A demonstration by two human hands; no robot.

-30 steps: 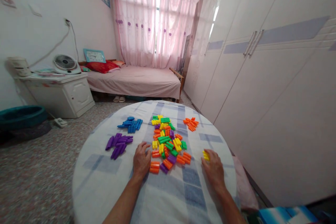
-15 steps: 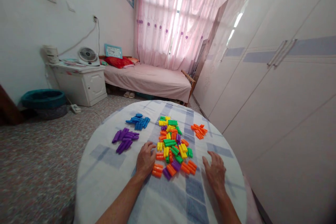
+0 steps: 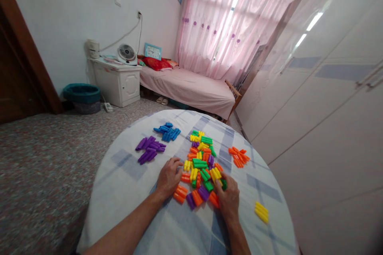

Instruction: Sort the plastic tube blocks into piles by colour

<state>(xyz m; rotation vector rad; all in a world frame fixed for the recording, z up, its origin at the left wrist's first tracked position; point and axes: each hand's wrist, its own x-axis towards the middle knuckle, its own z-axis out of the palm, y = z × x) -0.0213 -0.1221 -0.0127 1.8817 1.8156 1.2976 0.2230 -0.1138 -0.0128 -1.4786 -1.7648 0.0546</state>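
A mixed heap of coloured plastic blocks (image 3: 202, 165) lies in the middle of a round table with a checked cloth (image 3: 128, 191). My left hand (image 3: 169, 177) rests at the heap's left edge, fingers curled loosely on the cloth beside orange blocks. My right hand (image 3: 228, 197) is on the heap's near right edge, fingers bent over orange and green blocks; whether it holds one is hidden. Sorted piles lie apart: purple (image 3: 149, 150), blue (image 3: 166, 131), orange (image 3: 238, 156). A yellow block piece (image 3: 261, 211) lies alone right of my right hand.
A white wardrobe wall (image 3: 323, 99) runs close along the table's right. Behind the table stand a pink bed (image 3: 191, 89), a white cabinet (image 3: 118, 83) with a fan (image 3: 127, 53), and a teal basin (image 3: 81, 93) on the floor. A brown door frame is at left.
My right hand set the yellow piece down on the right of the cloth, then moved left onto the heap's near edge. The left hand stayed put. The view swung right.
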